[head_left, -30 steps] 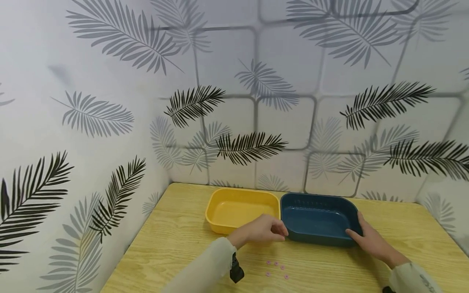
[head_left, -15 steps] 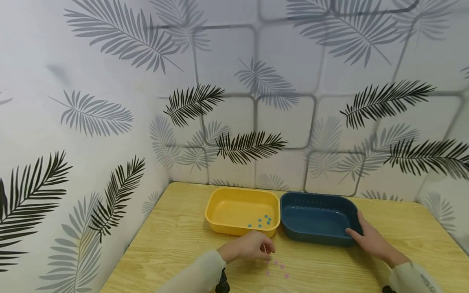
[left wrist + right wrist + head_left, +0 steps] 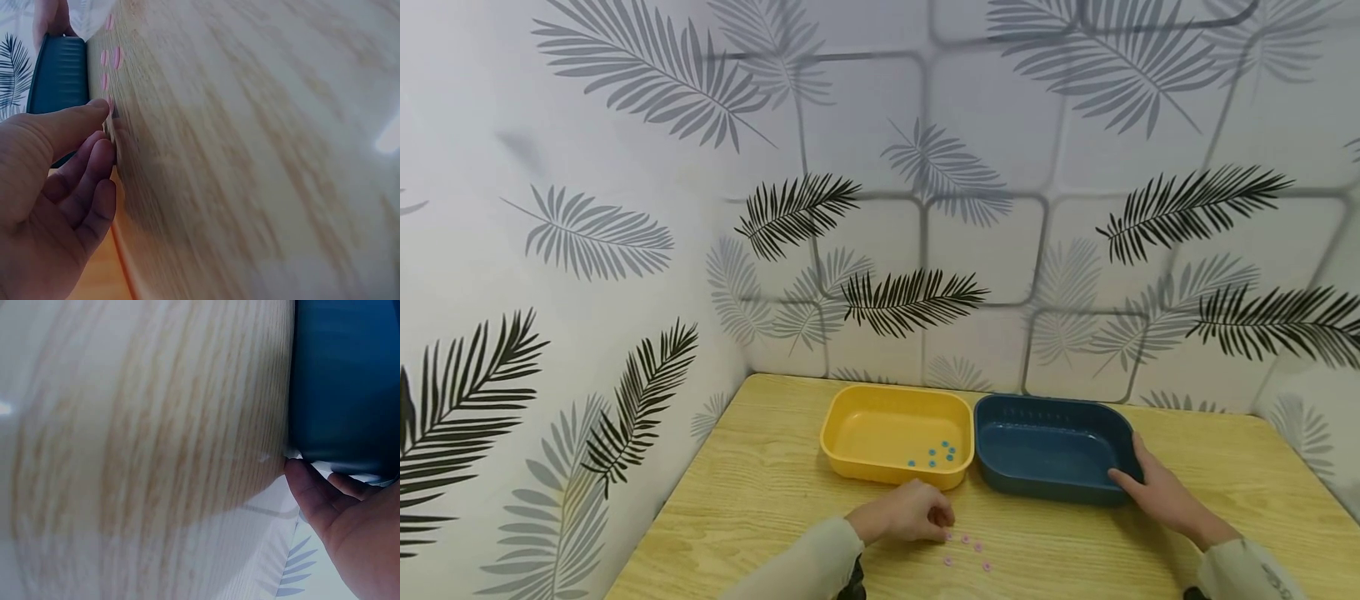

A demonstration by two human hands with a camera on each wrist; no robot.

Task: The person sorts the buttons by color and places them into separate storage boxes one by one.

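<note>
My left hand [image 3: 910, 510] is at the table just in front of the yellow tray [image 3: 857, 471]. Its thumb and index fingertips pinch at a tiny pink ring [image 3: 110, 105], partly covered by the thumb in the left wrist view. More pink rings [image 3: 978, 547] lie loose just right of that hand. Inside the yellow tray, near its front right corner, are several small blue rings [image 3: 932, 452]. My right hand [image 3: 1165, 492] grips the right end of the dark blue tray [image 3: 1052, 490], thumb at the rim and fingers along the outside.
Both trays stand side by side near the back of the wooden table [image 3: 737, 492], almost touching. A wall [image 3: 880, 250] with leaf patterns rises directly behind, and another stands on the left.
My left hand has come back from over the yellow tray's front right corner to the pink rings, uncovering the blue rings. Its fingers have drawn closer together. The right hand stays put.
</note>
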